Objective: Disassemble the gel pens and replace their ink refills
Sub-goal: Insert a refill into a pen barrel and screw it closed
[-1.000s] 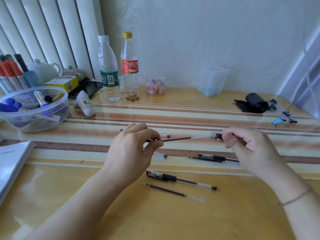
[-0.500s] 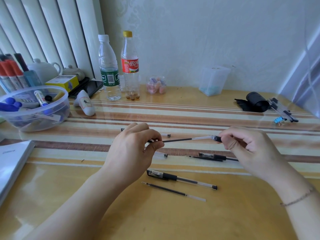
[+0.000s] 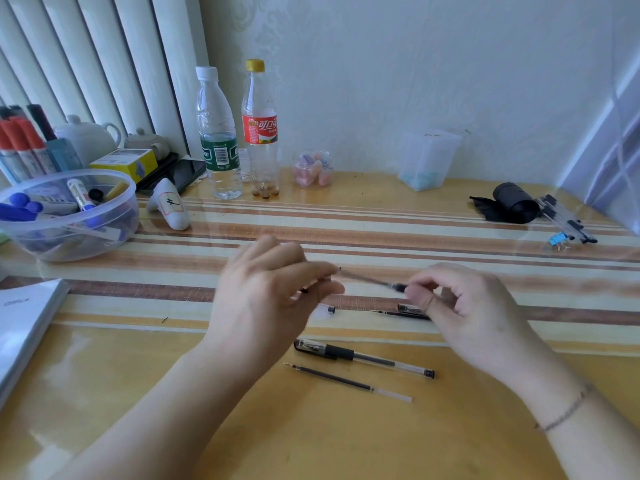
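both hands raised above the surface (image 3: 346, 445), a thin refill (image 3: 367, 279) spanning between them. left hand (image 3: 266, 296) pinches one end w/ fingertips; right hand (image 3: 464, 306) pinches the dark end; frame blurred, exact grip unclear. judged: refill light, slim, bends easily, smooth plastic — hold near the ends, light pressure, keep off the tip. spare refill (image 3: 346, 381) and an assembled pen (image 3: 363, 356) lie apart nearer the person.

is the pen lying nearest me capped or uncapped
Capped. The gel pen lying on the table has its black clip cap on the left end, with a loose refill beside it.
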